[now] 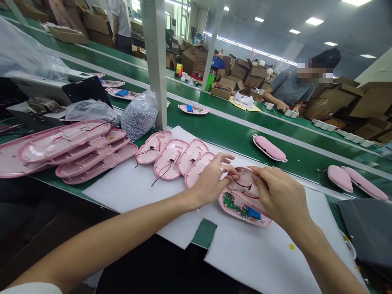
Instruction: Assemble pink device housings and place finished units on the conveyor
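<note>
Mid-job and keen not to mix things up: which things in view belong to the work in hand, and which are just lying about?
In the work:
held pink shell
lower shell with circuit board and blue block
likely, wired shells alongside and stacked shells

Seemingly just lying about:
clear bag of small grey pieces
yellow scrap on the white sheet

1. The left forearm, bare, reaches diagonally forward and rightward from the lower left.
2. The left hand has bent fingers, the uppermost raised; whether its fingertips meet is unclear.
3. The right forearm, also bare, angles forward and leftward.
4. The right hand curls inward, back upward, gripping, near the left.
</note>
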Tool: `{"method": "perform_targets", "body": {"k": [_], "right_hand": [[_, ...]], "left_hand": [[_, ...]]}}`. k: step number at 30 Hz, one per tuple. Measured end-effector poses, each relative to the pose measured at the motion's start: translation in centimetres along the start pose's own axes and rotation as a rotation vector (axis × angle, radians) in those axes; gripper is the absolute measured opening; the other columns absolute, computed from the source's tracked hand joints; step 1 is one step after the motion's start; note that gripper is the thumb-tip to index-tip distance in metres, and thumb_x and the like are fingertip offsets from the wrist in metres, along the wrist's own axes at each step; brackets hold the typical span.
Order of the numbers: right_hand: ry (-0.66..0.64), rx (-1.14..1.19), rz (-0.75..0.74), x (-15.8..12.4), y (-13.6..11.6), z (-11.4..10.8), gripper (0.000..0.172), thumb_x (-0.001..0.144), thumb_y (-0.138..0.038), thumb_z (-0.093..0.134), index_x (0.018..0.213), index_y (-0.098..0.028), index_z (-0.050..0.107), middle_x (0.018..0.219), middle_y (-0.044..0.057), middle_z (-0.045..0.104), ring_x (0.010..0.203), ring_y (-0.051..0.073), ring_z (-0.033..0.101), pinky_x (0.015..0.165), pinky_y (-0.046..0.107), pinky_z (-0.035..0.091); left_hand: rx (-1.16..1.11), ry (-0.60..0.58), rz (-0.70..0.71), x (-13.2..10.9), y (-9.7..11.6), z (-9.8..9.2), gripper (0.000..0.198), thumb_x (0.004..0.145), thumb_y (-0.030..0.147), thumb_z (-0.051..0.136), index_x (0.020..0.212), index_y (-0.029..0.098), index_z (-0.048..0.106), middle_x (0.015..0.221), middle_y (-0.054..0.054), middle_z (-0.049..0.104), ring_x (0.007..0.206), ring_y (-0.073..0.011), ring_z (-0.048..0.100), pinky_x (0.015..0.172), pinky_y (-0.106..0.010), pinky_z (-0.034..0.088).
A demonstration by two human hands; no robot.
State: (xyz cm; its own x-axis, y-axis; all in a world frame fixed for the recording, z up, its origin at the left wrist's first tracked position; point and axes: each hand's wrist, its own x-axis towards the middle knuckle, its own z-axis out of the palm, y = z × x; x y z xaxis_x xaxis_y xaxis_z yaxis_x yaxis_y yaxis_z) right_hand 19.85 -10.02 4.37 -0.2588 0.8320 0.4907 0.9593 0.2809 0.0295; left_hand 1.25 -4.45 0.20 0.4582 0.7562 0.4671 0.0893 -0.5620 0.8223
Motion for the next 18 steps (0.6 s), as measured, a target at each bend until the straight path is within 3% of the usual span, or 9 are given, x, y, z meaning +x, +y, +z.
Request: {"method": "perform_targets", "body": {"k": [4, 7, 10, 14, 16, 18], "right_hand": [[-0.039, 0.12, 0.112, -0.1, 0.1, -0.3, 0.03, 0.095, -0.028, 0.04, 0.108, -0.025, 0.066, 0.093, 0.002, 0.071, 0.08, 0.018, 0.062, 0.062, 0.028, 0.037], [-0.098, 0.179, 0.157, 0.3, 0.3, -0.2, 0.025, 0.093, -0.036, 0.046, 0.101, -0.026, 0.067, 0.09, 0.001, 0.07, 0.078, 0.018, 0.061, 0.062, 0.029, 0.037], [-0.126, 0.183, 0.201, 0.8, 0.5, 0.5, 0.021, 0.084, -0.043, 0.058, 0.086, -0.023, 0.067, 0.081, 0.002, 0.069, 0.074, 0.019, 0.059, 0.061, 0.029, 0.035], [-0.16, 0.335, 0.265, 1.7, -0.4, 1.0, 0.016, 0.082, -0.035, 0.057, 0.073, -0.023, 0.064, 0.07, -0.001, 0.066, 0.066, 0.016, 0.057, 0.06, 0.029, 0.036], [-0.142, 0.381, 0.25, 2.2, -0.6, 1.0, 0.01, 0.081, -0.03, 0.058, 0.076, -0.024, 0.064, 0.073, -0.002, 0.067, 0.07, 0.016, 0.06, 0.063, 0.028, 0.039], [-0.061, 0.402, 0.234, 1.9, 0.0, 0.5, 0.009, 0.079, -0.031, 0.063, 0.083, -0.024, 0.066, 0.081, -0.002, 0.069, 0.08, 0.017, 0.062, 0.07, 0.028, 0.043]], "left_hand": [[-0.061, 0.102, -0.008, -0.3, -0.2, 0.9, 0.007, 0.083, 0.016, 0.064, 0.089, 0.018, 0.066, 0.104, -0.005, 0.064, 0.089, -0.0164, 0.064, 0.081, -0.032, 0.054], [-0.225, 0.173, -0.194, -0.3, -0.4, 1.4, 0.032, 0.075, 0.023, 0.074, 0.101, 0.019, 0.055, 0.093, -0.002, 0.064, 0.071, -0.0125, 0.064, 0.063, -0.024, 0.053], [-0.293, 0.172, -0.251, -0.2, -0.6, 1.3, 0.041, 0.071, 0.031, 0.078, 0.098, 0.019, 0.05, 0.096, -0.003, 0.062, 0.069, -0.0108, 0.062, 0.061, -0.022, 0.052], [-0.206, 0.026, -0.261, 0.1, -0.3, 0.7, 0.037, 0.076, 0.041, 0.072, 0.1, 0.019, 0.054, 0.09, -0.002, 0.061, 0.075, -0.0137, 0.06, 0.064, -0.023, 0.049], [-0.025, -0.112, -0.256, 0.5, -0.4, 0.4, 0.03, 0.084, 0.046, 0.061, 0.08, 0.017, 0.055, 0.067, 0.002, 0.052, 0.061, -0.0123, 0.051, 0.054, -0.022, 0.041], [0.104, -0.142, -0.264, 1.1, -1.0, 0.1, 0.032, 0.085, 0.047, 0.059, 0.074, 0.018, 0.053, 0.06, 0.004, 0.048, 0.054, -0.0121, 0.046, 0.047, -0.022, 0.035]]}}
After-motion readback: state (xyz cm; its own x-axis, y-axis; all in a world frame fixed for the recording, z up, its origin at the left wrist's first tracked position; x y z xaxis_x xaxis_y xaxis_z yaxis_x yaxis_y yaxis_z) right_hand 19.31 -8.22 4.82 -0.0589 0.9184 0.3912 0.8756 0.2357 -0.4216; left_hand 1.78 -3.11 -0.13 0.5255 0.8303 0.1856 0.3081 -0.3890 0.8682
